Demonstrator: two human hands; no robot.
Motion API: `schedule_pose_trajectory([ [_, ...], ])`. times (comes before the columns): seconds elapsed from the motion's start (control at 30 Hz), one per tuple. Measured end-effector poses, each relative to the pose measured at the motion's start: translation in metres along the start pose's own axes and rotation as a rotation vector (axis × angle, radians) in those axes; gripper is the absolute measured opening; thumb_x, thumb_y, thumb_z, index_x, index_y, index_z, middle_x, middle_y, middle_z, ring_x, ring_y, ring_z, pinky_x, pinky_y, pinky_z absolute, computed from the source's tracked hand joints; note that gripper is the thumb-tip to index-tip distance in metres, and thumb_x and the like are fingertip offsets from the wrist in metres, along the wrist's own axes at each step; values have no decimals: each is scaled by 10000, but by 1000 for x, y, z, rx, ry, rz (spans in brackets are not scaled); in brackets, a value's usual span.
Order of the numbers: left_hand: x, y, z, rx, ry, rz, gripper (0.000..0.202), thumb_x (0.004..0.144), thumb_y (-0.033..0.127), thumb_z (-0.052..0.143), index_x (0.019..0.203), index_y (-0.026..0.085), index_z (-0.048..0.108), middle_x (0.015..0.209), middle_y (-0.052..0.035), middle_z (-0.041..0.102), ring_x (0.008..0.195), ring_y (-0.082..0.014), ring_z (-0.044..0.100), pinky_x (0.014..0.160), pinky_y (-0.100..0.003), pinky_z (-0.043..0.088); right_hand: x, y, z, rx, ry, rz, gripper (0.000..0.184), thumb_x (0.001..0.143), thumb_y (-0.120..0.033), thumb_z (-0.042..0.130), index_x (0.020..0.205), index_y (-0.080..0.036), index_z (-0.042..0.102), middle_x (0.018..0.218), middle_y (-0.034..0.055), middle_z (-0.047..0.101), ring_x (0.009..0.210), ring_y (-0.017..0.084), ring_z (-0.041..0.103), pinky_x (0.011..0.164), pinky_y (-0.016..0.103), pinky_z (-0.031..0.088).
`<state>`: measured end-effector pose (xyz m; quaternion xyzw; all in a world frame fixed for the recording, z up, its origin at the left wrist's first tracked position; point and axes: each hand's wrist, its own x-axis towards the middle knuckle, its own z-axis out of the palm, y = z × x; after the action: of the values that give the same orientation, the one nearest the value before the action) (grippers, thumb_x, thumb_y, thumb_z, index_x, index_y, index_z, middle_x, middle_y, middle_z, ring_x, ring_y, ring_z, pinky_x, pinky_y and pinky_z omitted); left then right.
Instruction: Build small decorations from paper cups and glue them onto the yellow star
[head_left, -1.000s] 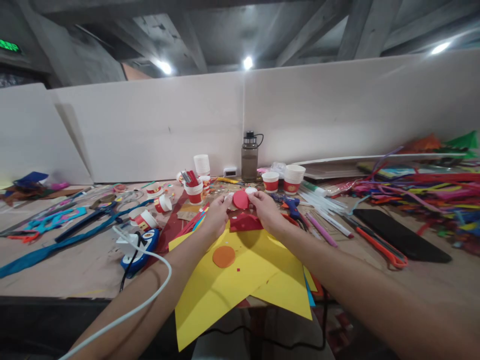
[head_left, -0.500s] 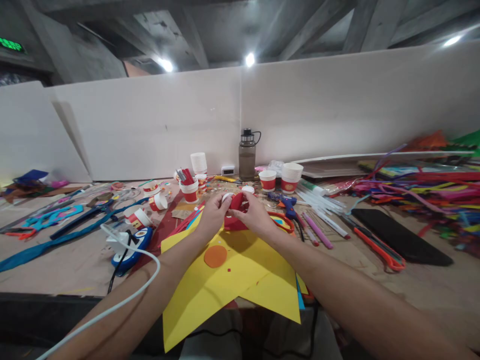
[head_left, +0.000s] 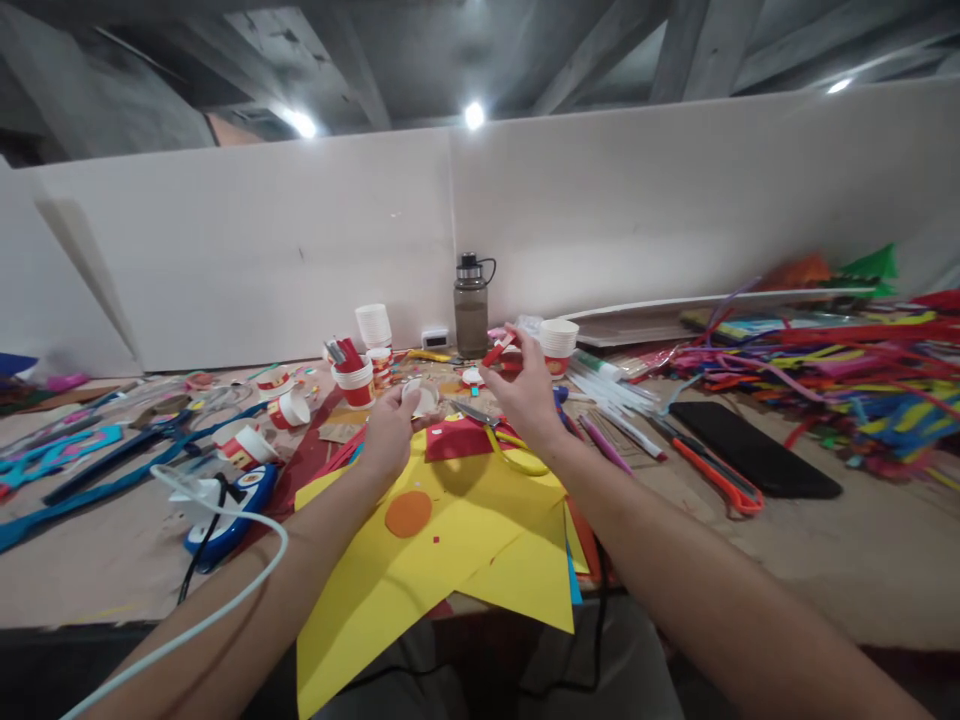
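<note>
My left hand (head_left: 390, 432) is closed round a small white paper cup (head_left: 421, 399), held just above the yellow paper sheets (head_left: 420, 560). My right hand (head_left: 526, 392) is raised a little higher and pinches a red paper disc (head_left: 497, 351) edge-on between thumb and fingers. Between the hands lies a red paper piece (head_left: 457, 439) with yellow-handled scissors (head_left: 501, 447) across it. An orange paper circle (head_left: 408, 513) rests on the yellow sheet below my left hand.
A dark water bottle (head_left: 470, 306) stands by the white partition. Paper cups (head_left: 558, 341), a cup of red tools (head_left: 352, 375), a glue gun (head_left: 223, 500) with white cable, an orange box cutter (head_left: 716, 476), a black phone (head_left: 754, 463) and a heap of coloured pipe cleaners (head_left: 847, 370) crowd the table.
The hands held the red disc together; now they have parted. My right hand lifted the disc up and right, and my left hand keeps the white cup. The camera turned slightly right.
</note>
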<state>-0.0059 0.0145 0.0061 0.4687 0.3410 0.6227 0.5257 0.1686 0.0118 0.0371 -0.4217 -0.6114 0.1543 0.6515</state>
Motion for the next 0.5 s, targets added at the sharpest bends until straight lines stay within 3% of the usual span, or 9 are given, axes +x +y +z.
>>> schedule_pose_trajectory([
  [0.1, 0, -3, 2, -13, -29, -21, 235, 748, 299, 645, 903, 123, 618, 912, -76, 655, 858, -179, 627, 742, -365, 581, -7, -6, 7, 204, -209, 145, 614, 715, -274, 701, 1258, -225, 417, 1134, 86, 593, 888, 184, 622, 774, 352, 547],
  [0.23, 3, -5, 3, -57, -40, -18, 234, 747, 227, 639, 963, 158, 582, 976, -56, 648, 915, -162, 618, 809, -346, 557, -23, -13, 18, 297, -424, 193, 447, 725, -296, 699, 1103, -210, 477, 1049, 70, 633, 949, 185, 628, 816, 342, 531],
  [0.5, 2, 0, 4, -72, -114, 66, 412, 733, 243, 680, 1128, 214, 566, 1079, -48, 644, 993, -166, 609, 847, -307, 520, -26, -15, 18, 187, -375, 280, 453, 709, -246, 687, 1118, -201, 497, 1120, 78, 619, 825, 149, 648, 759, 312, 536],
])
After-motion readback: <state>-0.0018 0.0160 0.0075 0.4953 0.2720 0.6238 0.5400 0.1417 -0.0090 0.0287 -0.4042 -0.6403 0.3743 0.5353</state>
